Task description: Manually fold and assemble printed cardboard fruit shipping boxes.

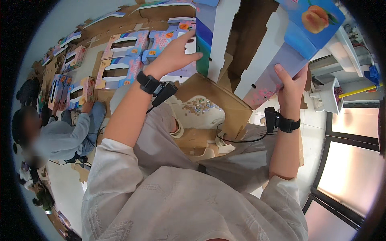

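A large printed carton (299, 44), blue and purple with a peach picture, is held up in front of me at the upper right. Its top gapes, showing bare brown cardboard inside, and a plain brown flap (229, 104) hangs from its near end. My right hand (291, 86) grips the carton's right side near the lower corner, thumb on the printed face. My left hand (175, 54) is at the carton's left side, thumb and fingers spread. Its thumb tip is close to the green panel; whether it touches I cannot tell. Both wrists wear black strapped devices.
Several similar cartons with cut-out windows (120, 72) lie in rows at the left. Another person (66, 134) sits there, a hand at a carton (80, 94). Small round pieces (201, 106) lie scattered between my legs. White furniture (329, 96) stands at right.
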The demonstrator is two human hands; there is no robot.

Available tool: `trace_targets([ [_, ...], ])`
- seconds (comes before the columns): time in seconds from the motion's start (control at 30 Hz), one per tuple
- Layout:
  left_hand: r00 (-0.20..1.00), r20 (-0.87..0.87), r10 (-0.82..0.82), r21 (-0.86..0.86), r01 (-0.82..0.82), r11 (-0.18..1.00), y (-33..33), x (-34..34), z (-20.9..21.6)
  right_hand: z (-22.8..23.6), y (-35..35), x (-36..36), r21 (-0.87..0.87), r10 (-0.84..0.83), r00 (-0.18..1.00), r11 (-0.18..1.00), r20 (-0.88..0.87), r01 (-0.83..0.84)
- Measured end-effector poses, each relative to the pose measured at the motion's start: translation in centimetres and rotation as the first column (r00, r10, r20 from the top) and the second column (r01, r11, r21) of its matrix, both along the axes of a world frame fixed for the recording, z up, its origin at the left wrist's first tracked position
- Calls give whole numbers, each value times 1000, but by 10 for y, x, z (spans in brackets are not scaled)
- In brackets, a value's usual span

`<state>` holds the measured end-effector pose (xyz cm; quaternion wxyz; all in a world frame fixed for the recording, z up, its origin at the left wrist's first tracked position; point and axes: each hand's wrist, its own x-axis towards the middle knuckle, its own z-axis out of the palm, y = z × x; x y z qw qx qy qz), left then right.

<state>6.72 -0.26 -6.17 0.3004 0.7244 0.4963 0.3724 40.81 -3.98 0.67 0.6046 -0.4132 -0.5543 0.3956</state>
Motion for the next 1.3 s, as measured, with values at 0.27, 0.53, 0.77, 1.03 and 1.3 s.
trace_targets([
  [0.27,888,459,18,177,-111,978,-1,-2,29,-7,-1,7,-173,187,982,967,-13,-186],
  [0.53,919,382,101,318,-233,919,-8,-1,30,-26,-2,-14,-363,242,958,888,-156,-283],
  [0.77,916,208,342,342,-396,852,-10,-9,33,-26,-1,-26,-374,295,936,860,-190,-347],
  [1.03,900,144,411,371,-434,821,-6,-27,41,-24,1,-31,-372,276,950,874,-148,-312],
  [1.3,894,-276,353,720,-51,692,-5,-49,57,-18,2,-13,-332,310,949,890,-57,-311],
])
